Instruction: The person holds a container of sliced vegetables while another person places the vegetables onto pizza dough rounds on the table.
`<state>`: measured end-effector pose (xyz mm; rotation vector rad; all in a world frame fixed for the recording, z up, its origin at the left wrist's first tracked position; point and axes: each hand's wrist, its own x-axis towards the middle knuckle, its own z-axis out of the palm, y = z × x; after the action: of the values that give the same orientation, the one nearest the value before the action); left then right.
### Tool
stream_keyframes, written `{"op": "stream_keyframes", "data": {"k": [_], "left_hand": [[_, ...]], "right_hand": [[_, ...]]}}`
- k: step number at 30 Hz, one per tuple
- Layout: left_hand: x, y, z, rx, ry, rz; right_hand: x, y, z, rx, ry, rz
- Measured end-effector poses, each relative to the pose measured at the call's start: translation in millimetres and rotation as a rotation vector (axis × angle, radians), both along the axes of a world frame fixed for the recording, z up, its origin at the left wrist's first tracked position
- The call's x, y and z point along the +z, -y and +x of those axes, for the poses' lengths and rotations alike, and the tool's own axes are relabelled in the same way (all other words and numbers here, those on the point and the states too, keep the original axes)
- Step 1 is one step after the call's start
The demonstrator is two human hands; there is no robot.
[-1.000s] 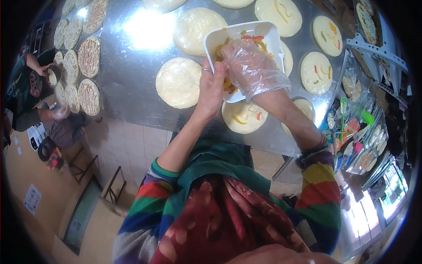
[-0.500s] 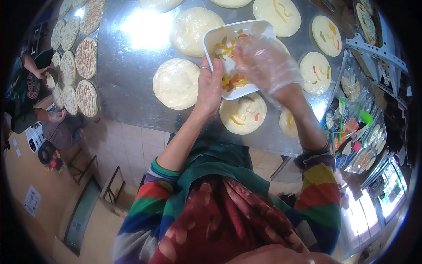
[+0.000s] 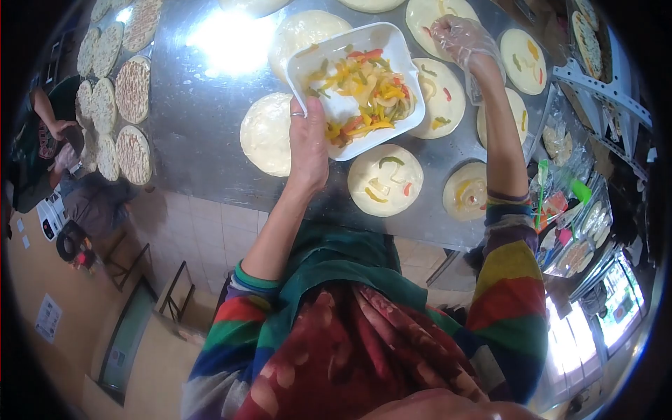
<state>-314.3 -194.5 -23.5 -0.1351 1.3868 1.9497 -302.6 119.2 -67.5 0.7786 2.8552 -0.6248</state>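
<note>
Bunched together at the fingertips: the right hand (image 3: 465,42), gloved in thin clear plastic, at the pale, glossy dough round (image 3: 420,21) far and right of centre. Impossible to tell of any strip pinched there, or of contact with the dough. Best to lower pieces lightly, without denting the dough, and to ease off any clinging to the loose plastic. Clamped on the near left side of the white rectangular tray (image 3: 339,110), thumb over the rim: the bare left hand (image 3: 309,150). Better held near level, with yellow, red and green strips (image 3: 381,91) loose inside. Just right of the tray, and on its near side, decorated rounds (image 3: 392,203) on the shiny grey metal desk (image 3: 203,140); avoid brushing these.
</note>
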Motion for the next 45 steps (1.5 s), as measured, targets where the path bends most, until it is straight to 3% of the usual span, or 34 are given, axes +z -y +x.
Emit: {"op": "stream_keyframes", "data": {"k": [5, 8, 11, 14, 16, 19, 22, 25, 28, 34, 37, 45], "left_hand": [[1.4, 3.0, -2.1, -0.001, 0.009, -0.011], [2.1, 2.9, -2.2, -0.013, 0.011, 0.003], [2.2, 1.5, -0.5, -0.014, 0.016, 0.012], [2.6, -1.7, 2.0, -0.024, -0.003, 0.033], [6.6, -7.3, 5.1, -0.023, -0.030, 0.022], [3.5, -9.7, 9.6, -0.046, -0.069, 0.004], [3.3, -11.3, 12.0, -0.056, -0.106, -0.017], [7.6, -11.9, 14.2, -0.059, -0.077, 0.028], [11.0, -12.1, 15.3, -0.060, -0.033, 0.064], [10.9, -14.1, 14.7, -0.055, -0.022, 0.065], [9.7, -16.0, 17.5, -0.075, -0.122, 0.005], [3.0, -17.1, 21.5, -0.083, -0.212, -0.076]], "right_hand": [[0.3, 17.8, -15.6, -0.107, 0.050, 0.202], [28.9, 27.8, -12.6, -0.167, -0.147, 0.113], [73.8, 44.5, -9.8, -0.175, -0.126, 0.035], [84.3, 66.6, 13.0, 0.157, -0.334, -0.280], [98.4, 100.5, 21.2, 0.305, -0.284, -0.150], [68.3, 131.5, 30.7, 0.438, -0.501, 0.092], [54.7, 136.5, 37.9, 0.439, -0.387, 0.072], [51.4, 128.3, 30.8, 0.285, -0.247, -0.204], [87.0, 116.6, 21.7, 0.166, -0.056, -0.519], [86.8, 103.6, 31.7, 0.134, -0.223, -0.605], [75.3, 123.8, 38.0, 0.384, -0.307, 0.018], [73.0, 146.3, 38.6, 0.380, -0.212, -0.025]]}}
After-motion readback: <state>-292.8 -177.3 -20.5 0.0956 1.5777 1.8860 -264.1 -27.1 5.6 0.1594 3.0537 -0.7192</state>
